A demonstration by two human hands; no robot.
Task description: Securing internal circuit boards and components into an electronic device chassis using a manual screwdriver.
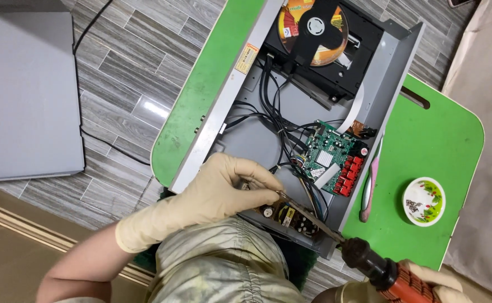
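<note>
An opened grey disc player chassis [393, 62] lies on a green table [431, 140]. Inside it sit a disc drive with an orange disc [313, 25], a green circuit board [327, 151] with red connectors, and black wiring. My gloved left hand [218, 191] rests on the near corner of the chassis, over a brown power board [288, 215], with its fingertips at the shaft of a screwdriver. My gloved right hand [431, 278] grips the red and black handle of that screwdriver [380, 269], whose tip points in under my left fingers.
A pink-handled tool [369, 182] lies on the table beside the chassis. A small round patterned dish [424, 201] with small parts stands at the right. A grey metal cover [27, 90] lies on the tiled floor at the left, with a black cable beside it.
</note>
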